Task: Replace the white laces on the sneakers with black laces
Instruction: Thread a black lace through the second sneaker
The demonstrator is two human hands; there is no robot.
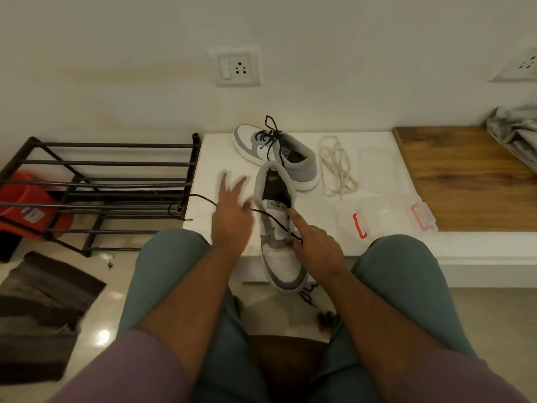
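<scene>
dim warm light, wide-angle bend at edges, left hand (229,219) prob motion-blurred.

Near sneaker (280,228) before far sneaker (276,154); loose laces (337,167) right.

Low white desk (374,242) carrying: black-laced grey-and-white sneaker (290,158) near its far edge; second grey-and-white sneaker (280,228) overhanging the near edge; loose white laces (337,167); clear plastic box with red clasps (386,210); wooden board (465,175) at the right.
</scene>
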